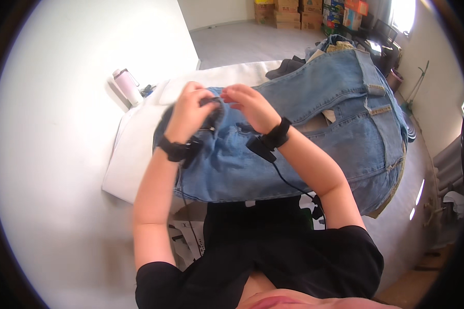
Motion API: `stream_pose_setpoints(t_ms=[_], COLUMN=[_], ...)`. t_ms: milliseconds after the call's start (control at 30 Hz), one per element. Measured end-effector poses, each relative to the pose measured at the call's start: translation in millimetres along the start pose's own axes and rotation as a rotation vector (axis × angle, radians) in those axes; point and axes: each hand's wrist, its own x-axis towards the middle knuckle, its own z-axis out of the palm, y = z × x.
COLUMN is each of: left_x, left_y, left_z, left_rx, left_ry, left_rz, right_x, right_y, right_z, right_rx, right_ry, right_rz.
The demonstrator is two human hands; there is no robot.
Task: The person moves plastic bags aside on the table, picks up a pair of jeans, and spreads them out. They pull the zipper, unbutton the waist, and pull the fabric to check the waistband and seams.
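A pair of blue jeans (211, 175) lies spread across the table in front of me, its waist end to the left. My left hand (191, 110) is closed on a dark, folded-up edge of the jeans near that end, slightly blurred. Just to its right, my right hand (250, 105) hovers over the denim with fingertips drawn together. Whether anything thin is between those fingertips is too small to make out. Both wrists wear black straps with small devices and cables.
More denim, with belt-like strips (371, 77), is piled on the right. A pale pink bottle (128, 86) stands at the white table's (131, 159) far left, beside a wall. Dark grey cloth (286, 68) lies behind the jeans. Cardboard boxes (287, 15) are stacked across the room.
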Motion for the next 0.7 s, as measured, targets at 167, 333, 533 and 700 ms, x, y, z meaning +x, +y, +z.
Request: stream_pose_setpoints(t_ms=[167, 333, 533, 700], left_x=[12, 12, 7, 1], left_y=[-15, -26, -47, -57], left_z=[51, 76, 60, 70], left_rx=[-0.289, -0.696, -0.565, -0.412], left_ry=[-0.271, -0.257, -0.172, -0.341], left_rz=[-0.257, -0.349, -0.330, -0.332], right_x=[-13, -15, -23, -20], right_y=[23, 38, 49, 47], right_z=[-37, -100, -92, -85], right_rx=[-0.250, -0.260, 0.060, 0.091], right_ry=[-0.085, -0.023, 0.097, 0.205], right_rz=[0.016, 0.267, 0.321, 0.305])
